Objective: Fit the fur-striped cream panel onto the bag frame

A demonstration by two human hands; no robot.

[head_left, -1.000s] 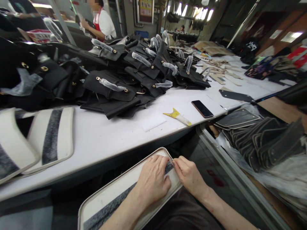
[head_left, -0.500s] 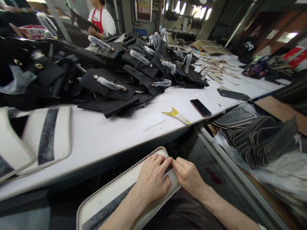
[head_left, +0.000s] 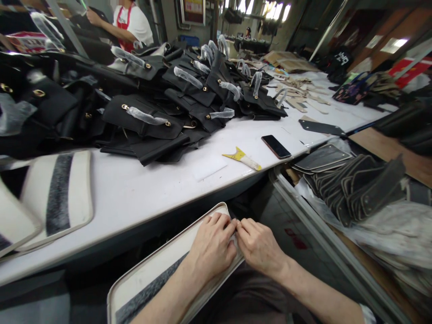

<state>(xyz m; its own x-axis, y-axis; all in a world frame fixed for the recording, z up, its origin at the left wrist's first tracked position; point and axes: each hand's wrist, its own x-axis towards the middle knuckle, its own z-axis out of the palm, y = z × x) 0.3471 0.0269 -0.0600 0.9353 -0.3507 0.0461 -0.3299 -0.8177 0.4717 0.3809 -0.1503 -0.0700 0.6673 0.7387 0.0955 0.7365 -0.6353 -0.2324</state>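
My lap holds a cream rounded-rectangle panel [head_left: 162, 270] with a dark grey fuzzy stripe and a raised rim. My left hand [head_left: 212, 247] rests on it, with the fingers bent over the far edge. My right hand [head_left: 258, 245] grips the same edge from the right, and its fingertips meet those of my left hand near the corner [head_left: 234, 223]. The hands hide that part of the edge. Two similar panels [head_left: 57, 202] lie on the white worktable [head_left: 135, 193] to the left.
A heap of black bags [head_left: 141, 121] with gold fittings and plastic-wrapped straps covers the table. A phone [head_left: 276, 146] and a yellow scraper [head_left: 242, 158] lie near its edge. Stacked dark panels [head_left: 357, 189] sit in a bin to the right. A co-worker [head_left: 126, 27] stands beyond.
My hands have drawn together along the panel's edge until the fingertips meet. The whole scene has shifted slightly left and up in view.
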